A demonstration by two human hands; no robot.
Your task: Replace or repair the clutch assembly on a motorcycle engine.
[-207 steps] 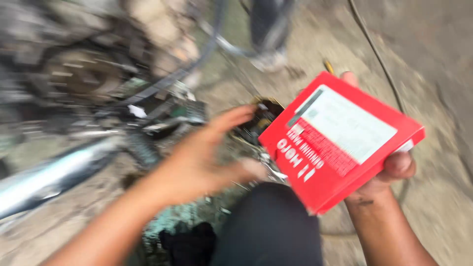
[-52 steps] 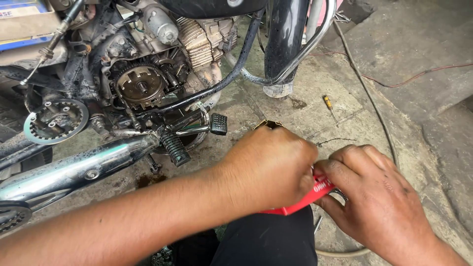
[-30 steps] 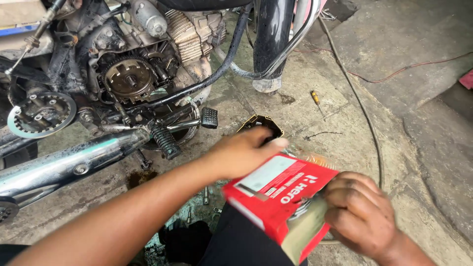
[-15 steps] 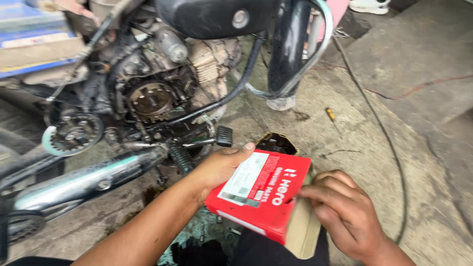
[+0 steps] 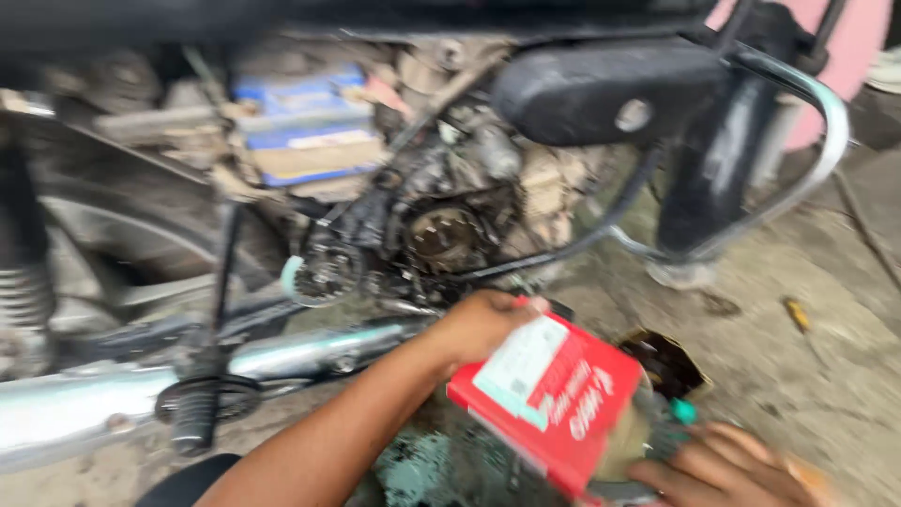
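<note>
A: Where does the red box [image 5: 554,404] sit against the motorcycle engine [image 5: 450,235]?

B: It is below the engine and a little to its right, held low over the ground and tilted, its white label facing up and left. The view is blurred, so the fine detail is lost.

A: What does the left hand [image 5: 483,324] do with it?

B: The left hand lies on the box's upper left corner, just under the engine. Its grip is wrapped over that edge, the fingers curled around it, holding the box.

A: And the right hand [image 5: 723,465]?

B: It is at the box's open lower right end, further from the engine than the left. Something pale [image 5: 624,437] shows in that open end. The fingers [image 5: 694,460] lie at the opening, but the blur hides whether they pinch anything; he cannot tell whether that grip is narrow or wide.

A: What else lies near the engine?

B: The chrome exhaust pipe [image 5: 310,349] runs below it to the left, with a ribbed black footpeg [image 5: 195,413] under that. A dark open container [image 5: 668,361] stands on the concrete floor [image 5: 807,376] below and right of the engine, just beyond the box. A curved chrome guard bar [image 5: 807,160] sweeps to the engine's right.
</note>
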